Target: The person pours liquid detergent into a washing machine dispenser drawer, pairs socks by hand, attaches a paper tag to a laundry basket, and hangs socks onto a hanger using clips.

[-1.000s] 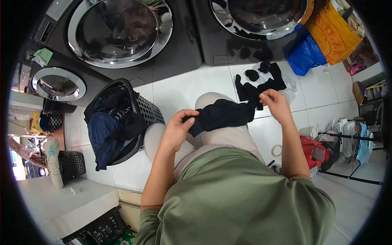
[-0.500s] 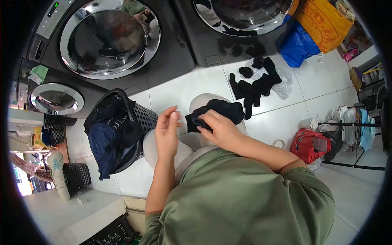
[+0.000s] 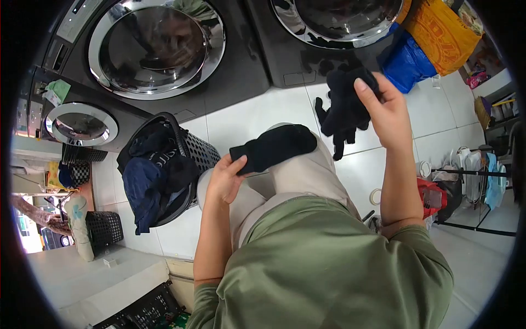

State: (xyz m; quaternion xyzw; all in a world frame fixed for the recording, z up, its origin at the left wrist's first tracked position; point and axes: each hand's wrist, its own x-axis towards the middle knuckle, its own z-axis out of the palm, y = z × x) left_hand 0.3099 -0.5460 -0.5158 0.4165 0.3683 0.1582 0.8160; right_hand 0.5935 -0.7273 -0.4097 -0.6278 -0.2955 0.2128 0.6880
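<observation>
A long black sock (image 3: 276, 148) lies stretched across my raised knee. My left hand (image 3: 223, 178) pinches its cuff end between thumb and fingers. Up and to the right, my right hand (image 3: 388, 109) grips a crumpled black sock (image 3: 348, 101), held in the air between me and the dryer front. Its folds hide its full shape and cover most of the dark pieces on the floor behind it. Beside my left leg stands a dark laundry basket (image 3: 204, 153) with navy and black clothes (image 3: 145, 183) heaped in it.
Front-loading machines with round doors (image 3: 156, 49) line the far side. Blue (image 3: 408, 63) and orange bags (image 3: 444, 35) sit at the upper right. A red bag (image 3: 432, 197) and a black rack (image 3: 466, 171) stand on the right, near a tape roll (image 3: 375, 196).
My right hand has left my lap and risen up and right with a black sock. My left hand, empty before, now holds the cuff of the sock on my knee, which lies flatter.
</observation>
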